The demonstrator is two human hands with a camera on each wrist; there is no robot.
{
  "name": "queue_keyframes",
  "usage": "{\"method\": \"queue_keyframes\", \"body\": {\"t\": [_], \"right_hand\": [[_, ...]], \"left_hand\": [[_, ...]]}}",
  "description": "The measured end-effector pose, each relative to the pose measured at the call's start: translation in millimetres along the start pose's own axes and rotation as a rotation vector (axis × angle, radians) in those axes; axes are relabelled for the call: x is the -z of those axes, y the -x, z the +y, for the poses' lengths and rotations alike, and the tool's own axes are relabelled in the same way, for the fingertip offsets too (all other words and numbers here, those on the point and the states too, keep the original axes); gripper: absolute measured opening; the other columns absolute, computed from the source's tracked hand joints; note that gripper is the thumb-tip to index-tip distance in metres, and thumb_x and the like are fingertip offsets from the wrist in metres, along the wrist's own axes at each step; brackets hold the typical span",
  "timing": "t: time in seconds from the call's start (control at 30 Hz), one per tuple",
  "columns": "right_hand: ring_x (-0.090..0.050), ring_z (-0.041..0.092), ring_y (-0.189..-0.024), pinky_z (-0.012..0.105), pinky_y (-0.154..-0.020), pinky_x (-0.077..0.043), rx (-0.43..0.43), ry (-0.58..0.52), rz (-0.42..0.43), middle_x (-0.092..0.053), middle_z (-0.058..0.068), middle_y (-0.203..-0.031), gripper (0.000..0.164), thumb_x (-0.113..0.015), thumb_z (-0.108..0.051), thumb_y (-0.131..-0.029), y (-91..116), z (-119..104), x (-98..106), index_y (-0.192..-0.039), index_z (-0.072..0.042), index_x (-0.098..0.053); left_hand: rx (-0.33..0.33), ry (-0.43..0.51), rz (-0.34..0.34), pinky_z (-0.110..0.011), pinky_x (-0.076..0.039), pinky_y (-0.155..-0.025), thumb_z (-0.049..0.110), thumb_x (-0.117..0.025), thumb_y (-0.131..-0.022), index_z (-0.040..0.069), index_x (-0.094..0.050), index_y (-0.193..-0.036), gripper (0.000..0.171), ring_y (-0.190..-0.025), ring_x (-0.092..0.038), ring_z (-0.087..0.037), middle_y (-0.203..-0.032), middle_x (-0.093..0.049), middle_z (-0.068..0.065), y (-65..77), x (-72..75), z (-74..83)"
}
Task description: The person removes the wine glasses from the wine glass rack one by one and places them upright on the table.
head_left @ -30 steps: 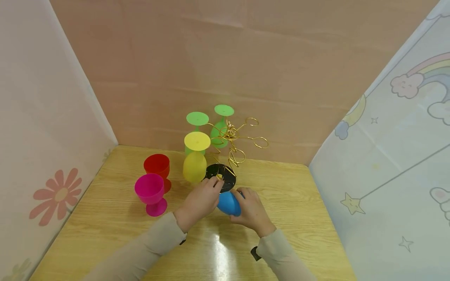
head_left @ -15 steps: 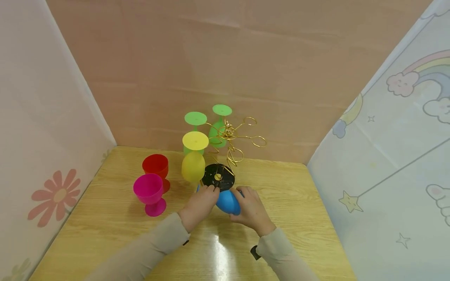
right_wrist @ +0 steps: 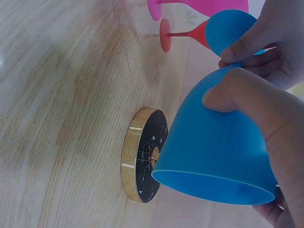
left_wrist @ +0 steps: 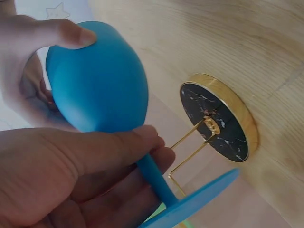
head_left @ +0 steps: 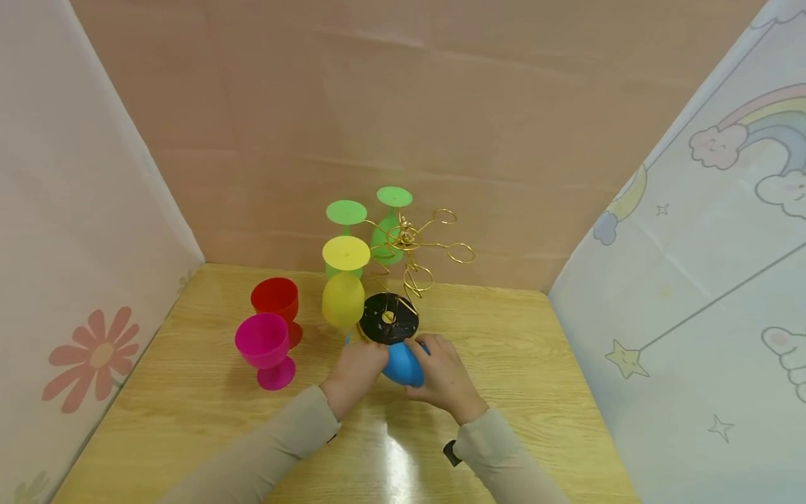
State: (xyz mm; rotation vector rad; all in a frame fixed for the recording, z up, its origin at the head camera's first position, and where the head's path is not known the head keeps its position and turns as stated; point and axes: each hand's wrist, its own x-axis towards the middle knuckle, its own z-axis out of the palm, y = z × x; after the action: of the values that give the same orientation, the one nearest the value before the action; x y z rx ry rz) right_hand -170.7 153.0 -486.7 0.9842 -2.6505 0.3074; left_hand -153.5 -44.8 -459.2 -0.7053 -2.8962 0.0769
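Leftmost, a magenta goblet (head_left: 267,346) and a red goblet (head_left: 277,302) are standing upright on the wooden table (head_left: 529,364), the red one just behind the magenta. Next to them a yellow goblet (head_left: 343,294) is hanging upside down from the gold wire rack (head_left: 420,252), with two green goblets (head_left: 371,220) hanging behind it. The rack's round black base (head_left: 389,318) is sitting on the table near the middle. Just in front of that base both hands are holding a blue goblet (head_left: 400,364) off the table, tipped on its side — the left hand (head_left: 354,369) is pinching its stem, fingers curled round it, while the right hand (head_left: 443,374) is cupping the bowl, thumb pressing on the outside. In the left wrist view the blue goblet's foot (left_wrist: 199,202) is lying close to the rack's gold wire — whether touching, I cannot tell.
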Motion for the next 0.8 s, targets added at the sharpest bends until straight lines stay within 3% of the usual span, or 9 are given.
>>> {"method": "queue_keyframes", "body": {"t": [0.27,0.8], "right_hand": [[-0.057,0.033,-0.108,0.051,-0.096,-0.049,0.013,0.018,0.018,-0.062,0.012,-0.116,0.085,-0.096,-0.04,-0.06,-1.5,-0.1,0.7,-0.13,-0.005,-0.064],[-0.057,0.033,-0.112,0.052,-0.097,-0.049,0.008,0.004,0.0,-0.062,0.013,-0.121,0.082,-0.097,-0.036,-0.064,-0.3,0.5,-3.1,-0.133,-0.006,-0.063]], "left_hand": [[-0.031,-0.052,0.082,-0.025,-0.054,-0.049,0.011,-0.082,-0.086,0.005,-0.074,-0.09,0.011,-0.055,-0.061,-0.012,-0.072,-0.067,-0.002,-1.1,-8.8,-1.7],[-0.079,-0.027,0.117,-0.027,-0.054,-0.05,0.007,-0.081,-0.085,0.008,-0.074,-0.088,0.008,-0.057,-0.06,-0.014,-0.072,-0.069,-0.001,-0.6,-31.2,-11.7]]}}
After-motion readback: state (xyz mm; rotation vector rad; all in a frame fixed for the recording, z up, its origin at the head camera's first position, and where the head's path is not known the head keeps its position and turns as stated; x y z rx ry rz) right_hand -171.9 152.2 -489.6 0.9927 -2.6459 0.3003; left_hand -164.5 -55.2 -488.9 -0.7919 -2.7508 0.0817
